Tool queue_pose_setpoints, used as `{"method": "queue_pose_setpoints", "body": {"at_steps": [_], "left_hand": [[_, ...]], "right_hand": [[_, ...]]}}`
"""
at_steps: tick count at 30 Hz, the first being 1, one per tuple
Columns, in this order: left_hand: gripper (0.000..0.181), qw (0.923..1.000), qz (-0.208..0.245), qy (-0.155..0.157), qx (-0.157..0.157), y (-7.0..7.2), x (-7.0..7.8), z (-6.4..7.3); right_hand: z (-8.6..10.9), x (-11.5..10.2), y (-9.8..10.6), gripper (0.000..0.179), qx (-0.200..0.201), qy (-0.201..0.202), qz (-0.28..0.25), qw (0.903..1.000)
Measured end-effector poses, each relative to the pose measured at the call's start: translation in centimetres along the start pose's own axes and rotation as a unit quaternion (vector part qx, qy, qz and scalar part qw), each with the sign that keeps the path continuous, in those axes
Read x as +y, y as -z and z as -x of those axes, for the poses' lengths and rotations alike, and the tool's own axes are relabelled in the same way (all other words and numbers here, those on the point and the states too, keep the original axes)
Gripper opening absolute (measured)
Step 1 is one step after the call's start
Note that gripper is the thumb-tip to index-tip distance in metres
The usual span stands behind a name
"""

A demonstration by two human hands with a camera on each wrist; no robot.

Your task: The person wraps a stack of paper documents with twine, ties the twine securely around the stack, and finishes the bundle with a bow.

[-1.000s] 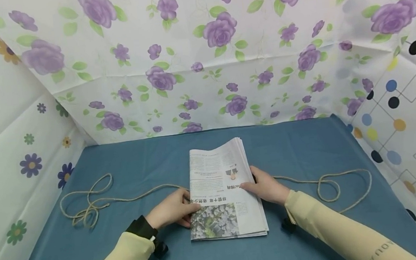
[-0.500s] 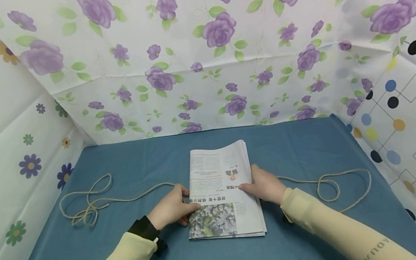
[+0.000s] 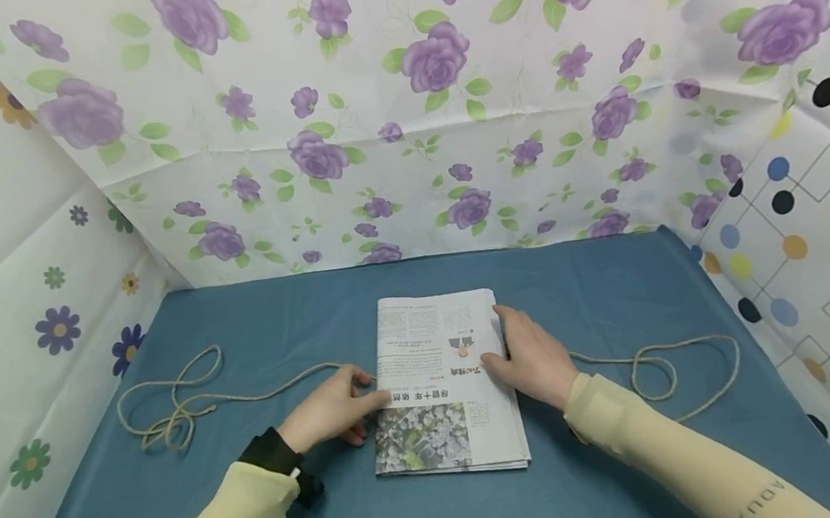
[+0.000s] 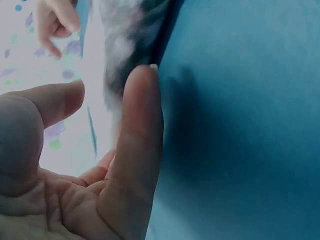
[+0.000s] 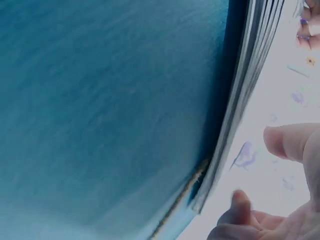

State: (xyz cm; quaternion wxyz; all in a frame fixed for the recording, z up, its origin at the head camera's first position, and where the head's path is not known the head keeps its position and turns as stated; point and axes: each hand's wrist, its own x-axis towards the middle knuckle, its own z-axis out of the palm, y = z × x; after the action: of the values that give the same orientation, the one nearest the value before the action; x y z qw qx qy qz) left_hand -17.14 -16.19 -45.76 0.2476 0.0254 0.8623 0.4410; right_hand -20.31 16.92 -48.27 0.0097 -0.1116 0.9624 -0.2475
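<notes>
Squaring the paper (image 3: 434,378) over the rope (image 5: 178,199), apparently.
Paper at frame centre, left hand (image 3: 328,409) and right hand (image 3: 539,360) flanking it, fingers spread; next probably calls for gathering the rope.

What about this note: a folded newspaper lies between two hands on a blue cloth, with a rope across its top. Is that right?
No: the head view shows the rope only at either side of the folded newspaper, not across its top; the right wrist view shows it going beneath the edge. The rest stands.

Head view fwd/dn, wrist views nr newspaper (image 3: 437,378).
</notes>
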Motion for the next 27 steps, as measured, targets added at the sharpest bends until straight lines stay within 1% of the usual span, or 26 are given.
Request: {"method": "queue_pose_setpoints", "body": {"at_steps": [3,6,8,10,12,15,18,21,24,27], "left_hand": [[0.055,0.9992,-0.020,-0.020,0.026,1.7,0.0,0.3],[0.050,0.9937,-0.074,-0.050,0.068,3.6,-0.1,0.6],[0.047,0.9877,-0.110,-0.068,0.089,4.8,-0.2,0.8],[0.045,0.9820,-0.137,-0.079,0.103,5.8,-0.3,1.1],[0.045,0.9798,-0.146,-0.084,0.108,6.8,-0.6,1.4],[0.046,0.9775,-0.153,-0.083,0.119,8.4,-1.0,1.9],[0.047,0.9730,-0.173,-0.074,0.134,10.2,-1.8,2.2],[0.051,0.9657,-0.204,-0.054,0.151,12.0,-2.9,2.5],[0.054,0.9562,-0.232,-0.035,0.175,13.6,-4.3,2.9],[0.053,0.9423,-0.259,-0.026,0.211,14.7,-5.7,3.4]], "right_hand": [[0.2,0.1,0.3,0.077,0.024,0.045,0.040,0.9979],[0.4,0.1,0.6,0.071,0.031,0.076,0.064,0.9946],[0.6,0.0,0.7,0.068,0.021,0.087,0.066,0.9938],[0.9,-0.2,0.8,0.068,0.006,0.100,0.062,0.9931],[1.1,-0.7,0.9,0.070,-0.014,0.111,0.055,0.9922],[1.5,-1.9,1.0,0.073,-0.039,0.129,0.049,0.9897],[1.9,-3.1,0.9,0.076,-0.062,0.145,0.051,0.9862],[2.2,-4.3,0.6,0.077,-0.074,0.171,0.058,0.9808],[2.3,-5.5,0.3,0.077,-0.084,0.203,0.070,0.9731],[2.4,-6.6,0.0,0.077,-0.095,0.227,0.072,0.9666]]}}
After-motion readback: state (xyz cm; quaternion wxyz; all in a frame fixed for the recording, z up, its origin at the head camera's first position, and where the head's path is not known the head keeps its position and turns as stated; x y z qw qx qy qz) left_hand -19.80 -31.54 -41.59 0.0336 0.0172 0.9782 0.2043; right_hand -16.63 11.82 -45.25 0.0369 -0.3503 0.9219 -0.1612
